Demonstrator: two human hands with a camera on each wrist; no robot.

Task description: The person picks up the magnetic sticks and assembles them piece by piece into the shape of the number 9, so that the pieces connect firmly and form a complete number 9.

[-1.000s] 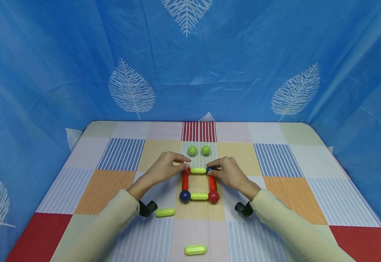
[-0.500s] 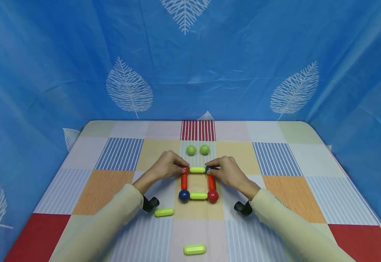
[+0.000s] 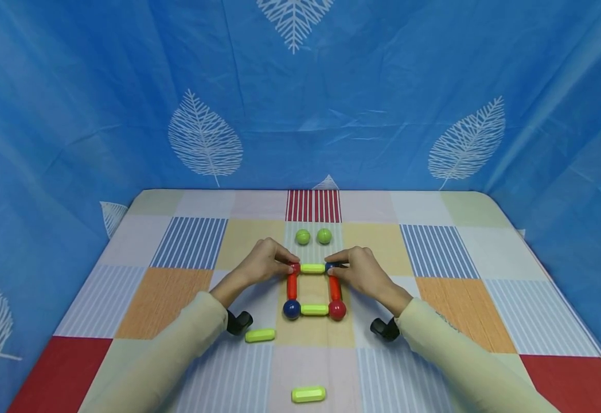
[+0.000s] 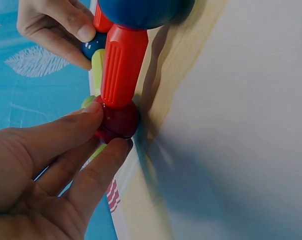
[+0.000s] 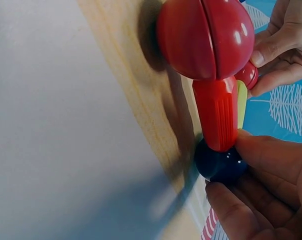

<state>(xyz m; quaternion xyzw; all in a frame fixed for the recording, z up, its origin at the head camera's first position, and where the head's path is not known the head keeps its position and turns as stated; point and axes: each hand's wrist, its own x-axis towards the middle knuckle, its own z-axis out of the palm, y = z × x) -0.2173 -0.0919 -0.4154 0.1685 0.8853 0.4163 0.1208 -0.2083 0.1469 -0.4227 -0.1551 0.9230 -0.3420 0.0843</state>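
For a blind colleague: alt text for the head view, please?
A left hand pinches a glossy red ball and a right hand a dark blue ball, the far corners of a four-sided red and lime rod frame on patchwork cloth. Two green balls lie beyond; two loose lime faceted rods lie nearer.

Beyond my fingers (image 4: 93, 175) a blue sheet (image 3: 362, 74) hangs like a wall, creased in places, and it closes in on both sides of them too. Pale leaf prints mark it: one leaf (image 3: 206, 137) past my fingers to the left, another (image 3: 468, 143) past them to the right. Beneath my fingers spreads a patchwork cloth (image 3: 370, 206) over a table with rounded far corners. Straight ahead of them, at the far edge, sits a red-striped patch (image 3: 313, 206); orange squares (image 3: 163, 301) flank them, and dark red ones (image 3: 58, 373) lie nearer me. Soft shadows (image 4: 191, 185) fall on the cloth below them.
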